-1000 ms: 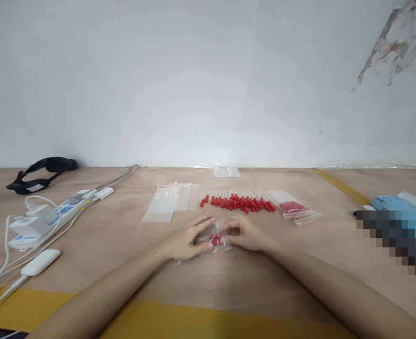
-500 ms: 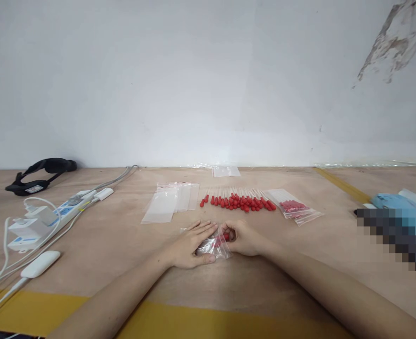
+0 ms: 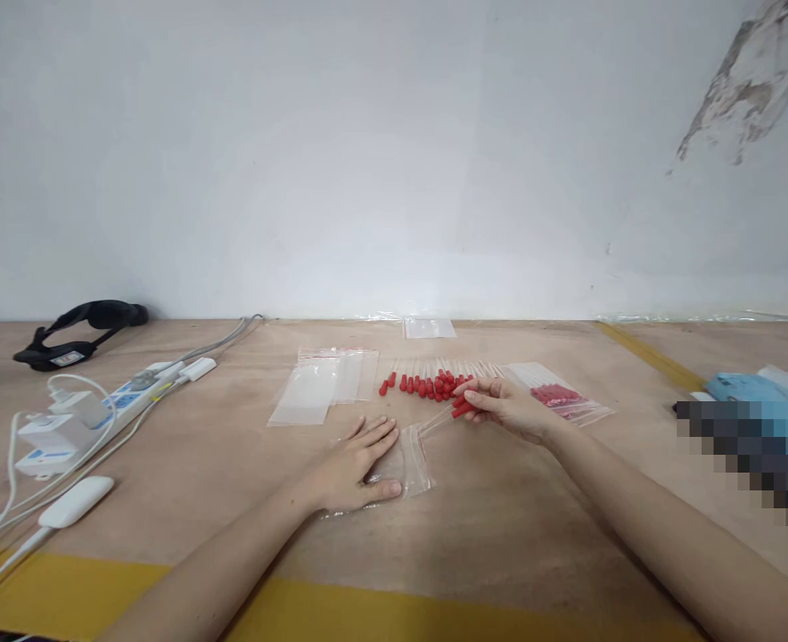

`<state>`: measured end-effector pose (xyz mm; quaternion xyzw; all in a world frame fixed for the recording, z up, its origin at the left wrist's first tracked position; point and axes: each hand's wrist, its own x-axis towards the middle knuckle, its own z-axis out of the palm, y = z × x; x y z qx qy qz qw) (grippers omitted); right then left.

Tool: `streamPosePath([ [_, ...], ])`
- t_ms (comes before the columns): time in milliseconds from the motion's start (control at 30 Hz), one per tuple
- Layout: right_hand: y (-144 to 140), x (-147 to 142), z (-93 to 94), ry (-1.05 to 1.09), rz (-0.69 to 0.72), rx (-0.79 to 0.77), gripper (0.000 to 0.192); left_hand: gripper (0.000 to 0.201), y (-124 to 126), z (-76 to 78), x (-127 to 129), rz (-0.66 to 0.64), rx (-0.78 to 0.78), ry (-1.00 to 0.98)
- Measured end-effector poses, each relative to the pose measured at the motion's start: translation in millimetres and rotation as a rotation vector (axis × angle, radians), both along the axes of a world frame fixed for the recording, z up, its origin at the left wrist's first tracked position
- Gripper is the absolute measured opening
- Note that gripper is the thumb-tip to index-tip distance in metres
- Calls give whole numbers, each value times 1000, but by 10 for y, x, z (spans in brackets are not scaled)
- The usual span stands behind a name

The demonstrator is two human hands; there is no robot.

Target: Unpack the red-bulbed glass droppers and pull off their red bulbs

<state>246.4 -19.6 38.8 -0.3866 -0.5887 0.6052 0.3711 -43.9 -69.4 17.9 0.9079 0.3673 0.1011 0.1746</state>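
My left hand (image 3: 357, 468) lies flat with fingers spread, pressing a clear zip bag (image 3: 411, 464) onto the table. The bag's mouth faces right. In my right hand (image 3: 511, 410), a few red-tipped sticks (image 3: 464, 407) are pinched by their red ends. Their pale thin shafts slant down left to the bag's mouth; whether the tips are inside I cannot tell. Just behind the right hand lies a row of more red-tipped sticks (image 3: 427, 386), partly hidden by its fingers. Filled bags of red-tipped sticks (image 3: 558, 397) lie to the right, partly behind my right wrist.
Flat zip bags (image 3: 307, 388) overlap at the back left, and another small bag (image 3: 430, 328) lies by the wall. A power strip (image 3: 127, 401) with chargers and cables, a white device (image 3: 77, 502) and a black strap (image 3: 79, 334) occupy the left. A blue packet (image 3: 742, 388) sits far right.
My right hand has moved from the bag's mouth up and right to the row, and the red-tipped sticks now show in its fingers. My left hand stays on the bag, shifted slightly left.
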Motion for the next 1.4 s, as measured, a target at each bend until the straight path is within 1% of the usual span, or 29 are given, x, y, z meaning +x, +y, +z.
streamPosePath([
  [67,17,64,130,-44,-55,50,36,66,-11,39,5,13,27,-41],
  [100,22,87,203,-50,-105,88,37,61,-18,61,16,8,41,-69],
  [167,42,104,336,-20,-261,211,37,51,-31,96,53,-36,62,-131],
  [233,95,67,402,12,-426,391,35,44,-39,106,99,-107,70,-178],
  [300,190,-39,369,-44,-525,607,33,41,-44,94,143,-179,59,-191],
  [367,316,-207,255,-234,-543,835,29,39,-50,78,177,-229,32,-162],
  [433,448,-411,109,-463,-454,1019,24,39,-57,71,195,-248,7,-116],
  [467,509,-516,40,-575,-415,1065,24,40,-61,71,198,-246,1,-96],
  [533,612,-710,-66,-827,-327,1088,27,43,-65,75,191,-231,3,-57],
  [600,685,-865,-125,-980,-262,1079,28,44,-65,74,173,-199,9,-17],
  [700,739,-1015,-160,-1044,-214,1064,25,44,-59,57,138,-122,12,-5],
  [800,734,-1098,-177,-1099,-178,1047,22,44,-47,33,109,-20,28,-93],
  [933,656,-1158,-184,-1172,-179,1033,23,33,-3,14,77,199,122,-249],
  [1033,566,-1147,-145,-1207,-218,1035,29,23,47,5,34,371,177,-285],
  [1100,497,-1087,-101,-1226,-247,1051,31,23,76,-5,-3,445,145,-278],
  [1200,366,-887,-55,-1225,-313,1058,29,32,105,-33,-54,493,47,-288],
  [1333,167,-430,-92,-1151,-402,1053,29,43,126,-88,-90,521,-99,-312],
  [1400,102,-145,-132,-1125,-480,1022,28,46,148,-105,-107,508,-130,-335],
])
